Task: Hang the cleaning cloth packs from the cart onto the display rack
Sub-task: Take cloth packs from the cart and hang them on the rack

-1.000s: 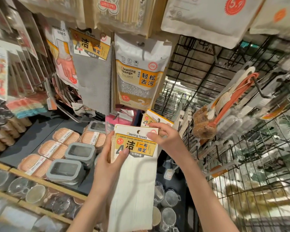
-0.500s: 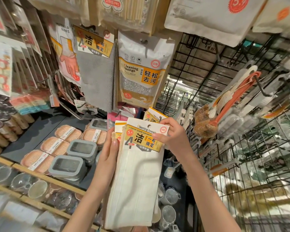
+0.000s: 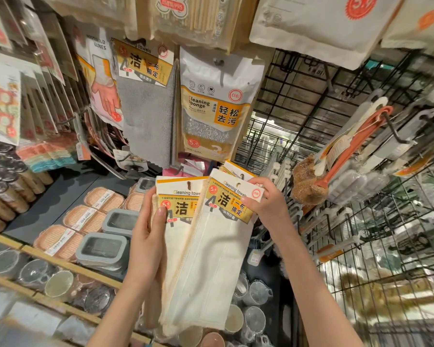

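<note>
I hold a fan of cream cleaning cloth packs with yellow header cards in front of the display rack point(image 3: 308, 101). My left hand point(image 3: 148, 236) grips the rear stack of cloth packs point(image 3: 178, 204) from the left, thumb on the card. My right hand point(image 3: 266, 204) pinches the header of the front cloth pack point(image 3: 218, 261), which is pulled to the right and tilted. Another pack's card point(image 3: 236, 171) peeks out behind it. A grey cloth pack point(image 3: 145, 106) of the same brand hangs on a hook above. The cart is out of view.
A cleaning sponge pack point(image 3: 216, 108) and a gloves pack point(image 3: 100, 78) hang beside the grey cloth. Brushes point(image 3: 348, 151) hang on the wire grid at right. Soap boxes point(image 3: 85, 219) and grey containers point(image 3: 105, 249) lie on the shelf below, with glass cups point(image 3: 251, 296) lower down.
Both hands rose with the packs. My right hand drew the front pack away to the right, so the rear stack's card now shows beside it.
</note>
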The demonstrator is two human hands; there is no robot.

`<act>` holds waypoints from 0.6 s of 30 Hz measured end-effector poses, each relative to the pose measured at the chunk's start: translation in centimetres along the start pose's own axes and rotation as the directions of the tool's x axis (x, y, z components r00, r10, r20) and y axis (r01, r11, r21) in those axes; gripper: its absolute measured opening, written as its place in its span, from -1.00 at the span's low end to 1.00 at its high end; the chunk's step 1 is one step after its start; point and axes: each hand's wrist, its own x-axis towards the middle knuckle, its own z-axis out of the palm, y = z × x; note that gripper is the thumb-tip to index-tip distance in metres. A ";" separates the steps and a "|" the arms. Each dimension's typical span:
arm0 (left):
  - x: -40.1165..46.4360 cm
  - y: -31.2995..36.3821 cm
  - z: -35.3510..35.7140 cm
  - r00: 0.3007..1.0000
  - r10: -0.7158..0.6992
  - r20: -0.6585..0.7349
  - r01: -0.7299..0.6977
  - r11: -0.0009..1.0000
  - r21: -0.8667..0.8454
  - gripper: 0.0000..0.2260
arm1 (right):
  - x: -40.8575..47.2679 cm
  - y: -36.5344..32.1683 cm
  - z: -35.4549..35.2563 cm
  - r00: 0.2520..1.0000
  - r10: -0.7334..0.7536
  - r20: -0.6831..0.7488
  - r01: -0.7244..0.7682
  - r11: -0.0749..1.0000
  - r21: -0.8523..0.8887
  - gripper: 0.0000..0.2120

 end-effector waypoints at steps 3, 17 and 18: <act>0.6 0.0 -1.2 0.998 0.054 -0.018 -0.052 0.997 0.064 -0.64 | 0.6 1.0 -0.6 0.998 0.045 -0.039 -0.046 0.999 -0.010 -0.66; 1.0 -0.6 -4.0 0.988 0.131 -0.087 -0.116 0.980 0.160 -0.64 | 3.6 4.2 -0.9 0.994 0.075 -0.079 -0.086 0.986 -0.140 -0.71; 0.9 -0.7 -4.0 0.987 0.138 -0.082 -0.122 0.977 0.174 -0.66 | 3.8 4.3 -0.8 0.996 0.057 -0.073 -0.067 0.988 -0.141 -0.72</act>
